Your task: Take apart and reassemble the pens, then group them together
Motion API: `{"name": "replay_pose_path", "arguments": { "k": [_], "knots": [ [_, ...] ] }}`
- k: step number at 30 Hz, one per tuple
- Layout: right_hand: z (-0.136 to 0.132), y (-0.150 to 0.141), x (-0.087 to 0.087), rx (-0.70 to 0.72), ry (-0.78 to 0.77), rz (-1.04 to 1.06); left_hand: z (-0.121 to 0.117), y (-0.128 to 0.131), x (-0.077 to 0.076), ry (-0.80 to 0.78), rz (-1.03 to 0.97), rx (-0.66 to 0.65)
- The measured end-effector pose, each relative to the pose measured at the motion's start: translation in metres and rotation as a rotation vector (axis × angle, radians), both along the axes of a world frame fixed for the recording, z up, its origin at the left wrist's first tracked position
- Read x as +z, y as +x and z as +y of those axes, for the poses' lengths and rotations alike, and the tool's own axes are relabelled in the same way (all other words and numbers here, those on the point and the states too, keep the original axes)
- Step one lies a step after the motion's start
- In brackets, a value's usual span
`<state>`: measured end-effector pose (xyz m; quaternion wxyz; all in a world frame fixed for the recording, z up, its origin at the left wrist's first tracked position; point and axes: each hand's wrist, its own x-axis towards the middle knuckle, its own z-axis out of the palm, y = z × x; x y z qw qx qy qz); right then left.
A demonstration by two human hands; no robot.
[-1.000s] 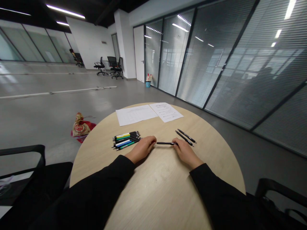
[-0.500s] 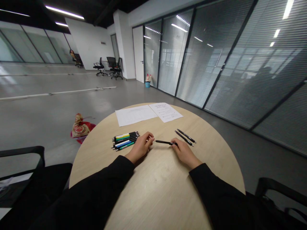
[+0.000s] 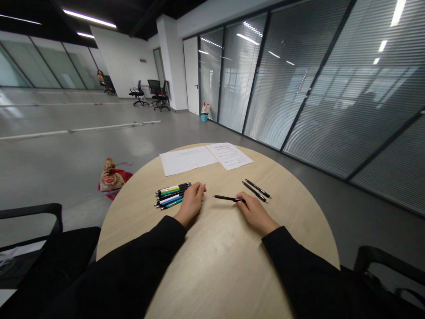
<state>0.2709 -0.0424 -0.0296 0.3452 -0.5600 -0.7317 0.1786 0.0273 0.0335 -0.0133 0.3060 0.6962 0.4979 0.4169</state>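
Observation:
My right hand (image 3: 255, 212) is closed on one end of a black pen (image 3: 223, 197). The pen's narrow end points left, toward my left hand (image 3: 191, 203). That hand has its fingers curled together; whatever they may hold is hidden or too small to name. A gap separates it from the pen. Just left of my left hand lies a group of pens (image 3: 168, 199) with black, yellow, green, white and blue barrels, partly covered by the hand. Beyond my right hand, two black pens (image 3: 255, 192) lie side by side at a slant.
Two sheets of paper (image 3: 187, 160) lie at the far side of the round wooden table (image 3: 212, 266). Chairs with black armrests (image 3: 36, 208) stand at both sides. A tied bag (image 3: 111, 177) is on the floor at left. A person sits in the far background.
My left hand has drawn back to the left, away from the pen's narrow end, and its fingers have curled in. My right hand stays in place with the pen.

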Motion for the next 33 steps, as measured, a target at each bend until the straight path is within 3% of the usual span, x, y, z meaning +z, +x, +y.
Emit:
{"name": "replay_pose_path", "arguments": {
  "k": [9,22,25,33],
  "knots": [
    [-0.006,-0.011,0.005,0.074,-0.011,-0.029,-0.001,0.005,-0.005,-0.104,-0.229,0.059],
    [-0.008,-0.019,0.003,0.080,-0.010,-0.025,-0.002,0.006,-0.007,-0.045,-0.081,0.090],
    [-0.007,-0.019,0.003,0.067,-0.006,-0.029,-0.004,0.008,-0.005,-0.087,-0.113,0.041],
    [-0.004,-0.011,0.002,0.006,0.004,0.012,-0.011,0.009,0.005,-0.276,-0.474,-0.207]
  ]
}}
